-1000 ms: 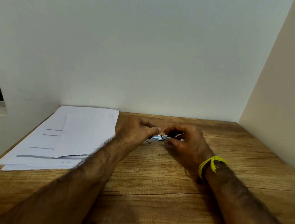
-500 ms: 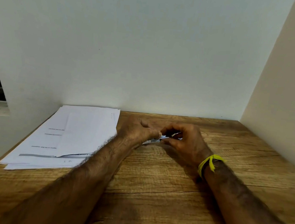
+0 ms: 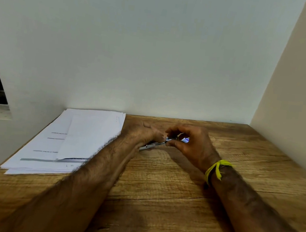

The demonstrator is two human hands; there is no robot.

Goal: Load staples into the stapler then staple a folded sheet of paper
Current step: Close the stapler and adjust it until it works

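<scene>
Since a second ago, the right hand (image 3: 193,144) has been lifted slightly off the wooden table (image 3: 176,205), and its fingers are now arched higher over the stapler (image 3: 156,145), with a pale, bluish part showing just behind the knuckles. What that part is cannot be told. The stapler is held low over the table's far middle, between both hands, its metal end pointing toward the near left. It is gripped by the left hand (image 3: 142,133), whose fingers are curled round its middle, while its farther end is pinched between the thumb and fingertips of the right hand. Whether staples are inside cannot be seen. A yellow thread (image 3: 217,168) is tied round the right wrist. The stack of paper (image 3: 72,140), with a folded sheet on top, has stayed at the table's far left against the white wall (image 3: 156,48), partly covered by the left forearm.
</scene>
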